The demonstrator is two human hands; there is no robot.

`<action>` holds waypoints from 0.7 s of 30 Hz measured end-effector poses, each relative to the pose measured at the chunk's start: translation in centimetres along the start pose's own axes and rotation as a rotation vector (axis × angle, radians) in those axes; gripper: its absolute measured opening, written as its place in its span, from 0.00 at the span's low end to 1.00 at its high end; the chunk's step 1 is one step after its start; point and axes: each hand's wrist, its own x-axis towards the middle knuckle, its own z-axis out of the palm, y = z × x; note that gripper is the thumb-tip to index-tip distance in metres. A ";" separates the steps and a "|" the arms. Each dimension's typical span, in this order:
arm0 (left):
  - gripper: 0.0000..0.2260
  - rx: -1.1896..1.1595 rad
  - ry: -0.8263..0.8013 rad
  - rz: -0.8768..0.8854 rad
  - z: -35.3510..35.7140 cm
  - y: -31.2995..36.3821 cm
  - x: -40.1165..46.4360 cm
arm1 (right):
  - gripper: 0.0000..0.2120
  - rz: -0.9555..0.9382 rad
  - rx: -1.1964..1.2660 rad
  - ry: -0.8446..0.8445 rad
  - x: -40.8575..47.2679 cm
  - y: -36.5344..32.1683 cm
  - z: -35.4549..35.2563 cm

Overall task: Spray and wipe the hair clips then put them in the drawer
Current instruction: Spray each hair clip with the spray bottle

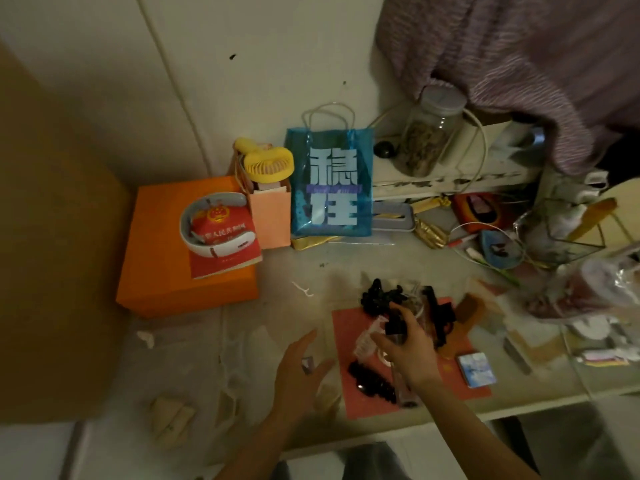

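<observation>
Gripping the spray bottle (398, 332), right hand (410, 351) — left hand (298, 368) spread, apparently empty — above hair clips (381, 299).

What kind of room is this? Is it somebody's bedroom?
Probably a bedroom or dorm corner, though I can't be sure: a cluttered desk against a wall, with black hair clips, a small yellow fan, and a gift bag.

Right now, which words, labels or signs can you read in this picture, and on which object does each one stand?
"稳住": large pale characters on the blue bag.
Red booklet on the orange box: a round emblem and a line of pale characters, too blurred to read.
Small blue card: print too small to read.
</observation>
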 end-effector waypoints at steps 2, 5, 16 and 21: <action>0.24 -0.058 0.015 -0.099 2.9 1.0 0.3 | 0.30 0.015 0.021 -0.051 1.5 1.2 -1.7; 0.16 -0.153 0.039 -0.181 6.7 2.7 0.9 | 0.27 -0.029 0.006 -0.129 3.3 2.8 -3.7; 0.19 0.031 0.103 -0.308 12.5 3.3 3.2 | 0.24 -0.065 0.013 -0.225 6.0 6.1 -6.8; 0.24 0.021 0.138 -0.317 13.2 3.5 4.0 | 0.26 -0.006 0.018 -0.282 6.3 7.3 -7.4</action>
